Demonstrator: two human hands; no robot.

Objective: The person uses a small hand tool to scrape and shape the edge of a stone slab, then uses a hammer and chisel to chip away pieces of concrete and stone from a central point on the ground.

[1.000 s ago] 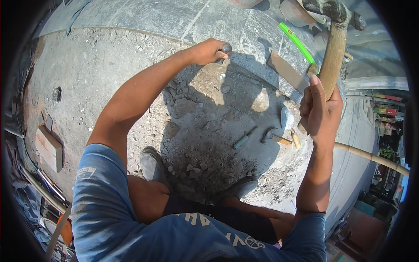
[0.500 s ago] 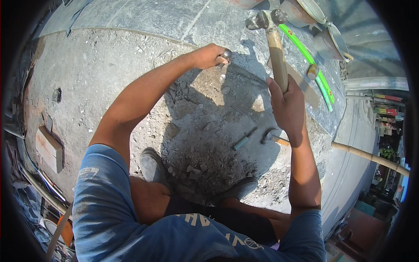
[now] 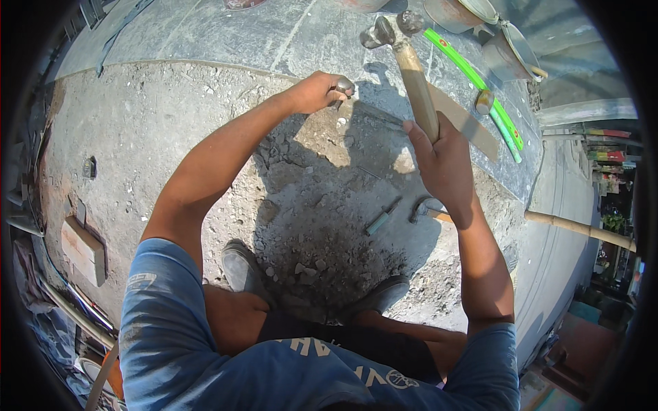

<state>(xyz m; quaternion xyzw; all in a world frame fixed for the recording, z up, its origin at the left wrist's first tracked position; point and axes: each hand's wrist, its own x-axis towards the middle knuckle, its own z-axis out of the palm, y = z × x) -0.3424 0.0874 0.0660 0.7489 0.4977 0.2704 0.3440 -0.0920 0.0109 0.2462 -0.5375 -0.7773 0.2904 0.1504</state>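
My left hand [image 3: 315,93] is closed around a steel chisel [image 3: 344,85], its rounded top showing above the fist. Most of its shaft is hidden. It stands over broken ground beside the edge of the grey slab. In my right hand [image 3: 444,161] is a hammer [image 3: 415,85], gripped low on its wooden handle. The dark metal head is raised beyond the chisel, apart from it. On the rubble closer to me lie a second hammer [image 3: 426,208], partly behind my right forearm, and a slim tool with a teal handle [image 3: 378,222].
Dusty grey slab [image 3: 226,41] spans the far side. On it lie a bright green straightedge [image 3: 456,60], a turquoise-handled mallet [image 3: 484,103] and a flat grey strip [image 3: 466,127]. Buckets [image 3: 504,51] stand at far right. A pale block [image 3: 82,250] rests at left; a bamboo pole [image 3: 582,231] at right.
The raised hammer has shifted slightly left with my right hand. My left hand has also moved a little left, still holding the chisel. The view has tilted slightly.
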